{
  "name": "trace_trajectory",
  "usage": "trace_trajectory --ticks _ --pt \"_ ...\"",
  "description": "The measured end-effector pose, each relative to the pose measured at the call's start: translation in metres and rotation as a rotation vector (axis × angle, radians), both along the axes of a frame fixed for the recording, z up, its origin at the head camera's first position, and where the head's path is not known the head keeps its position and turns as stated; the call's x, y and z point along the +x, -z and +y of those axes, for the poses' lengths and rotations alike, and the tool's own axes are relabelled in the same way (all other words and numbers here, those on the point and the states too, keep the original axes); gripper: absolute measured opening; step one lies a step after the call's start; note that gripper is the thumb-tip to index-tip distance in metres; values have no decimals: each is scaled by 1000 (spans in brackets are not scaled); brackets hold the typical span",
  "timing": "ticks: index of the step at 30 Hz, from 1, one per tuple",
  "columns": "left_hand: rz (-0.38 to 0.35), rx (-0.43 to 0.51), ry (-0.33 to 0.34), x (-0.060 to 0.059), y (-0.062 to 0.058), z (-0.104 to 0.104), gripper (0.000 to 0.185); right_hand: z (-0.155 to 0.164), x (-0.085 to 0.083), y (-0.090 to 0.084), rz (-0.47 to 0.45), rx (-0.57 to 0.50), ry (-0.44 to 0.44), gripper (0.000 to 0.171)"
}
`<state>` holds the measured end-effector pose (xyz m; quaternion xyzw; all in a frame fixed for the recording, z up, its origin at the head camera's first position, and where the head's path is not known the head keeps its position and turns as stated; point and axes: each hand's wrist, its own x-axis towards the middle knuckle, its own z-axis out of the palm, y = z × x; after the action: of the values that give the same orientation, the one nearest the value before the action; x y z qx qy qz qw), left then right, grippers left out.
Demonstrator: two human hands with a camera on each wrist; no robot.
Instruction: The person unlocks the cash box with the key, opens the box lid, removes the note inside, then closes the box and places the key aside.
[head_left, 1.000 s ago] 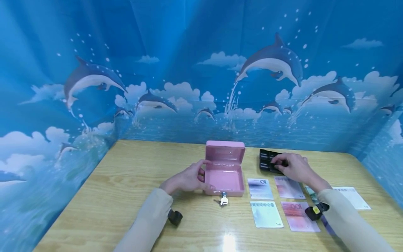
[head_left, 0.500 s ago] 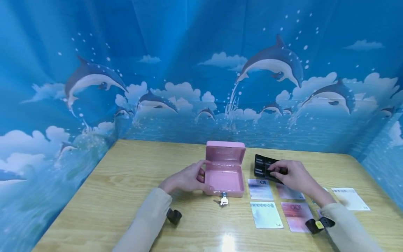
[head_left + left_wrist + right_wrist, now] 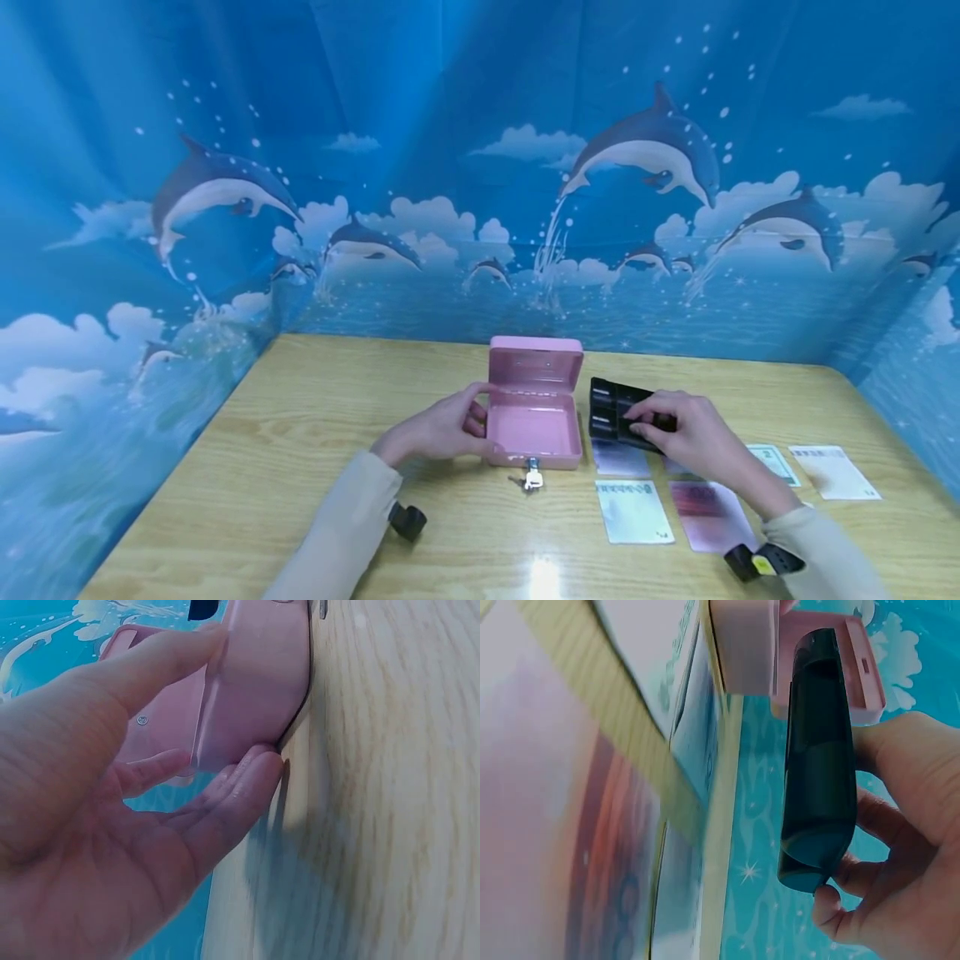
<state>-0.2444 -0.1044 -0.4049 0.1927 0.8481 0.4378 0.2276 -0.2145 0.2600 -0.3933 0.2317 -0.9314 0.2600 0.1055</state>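
A pink cash box stands on the table with its lid raised, and a key hangs from the lock at its front. My left hand holds the box's left side, thumb toward the front corner; in the left wrist view the fingers lie along the pink wall. To the right of the box, my right hand grips a black compartment tray by its divider. The right wrist view shows the tray raised above the table, upright on edge in that picture.
Banknotes lie in rows on the right: a pale green one, a red one, a purple one partly behind the tray, a small green one and a whitish one. A dolphin-print curtain hangs behind the wooden table.
My right hand has carried the black tray left and toward me, from behind the banknotes to close beside the cash box. My left hand stays at the box.
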Motion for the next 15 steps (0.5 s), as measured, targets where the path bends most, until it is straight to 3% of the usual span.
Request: trace_trajectory --ticks 7,15 --pt "8 23 1 2 1 -2 91 -14 4 -1 1 -16 -11 26" --pt "2 41 -3 2 3 -4 93 -33 1 -2 -73 -40 -14 25"
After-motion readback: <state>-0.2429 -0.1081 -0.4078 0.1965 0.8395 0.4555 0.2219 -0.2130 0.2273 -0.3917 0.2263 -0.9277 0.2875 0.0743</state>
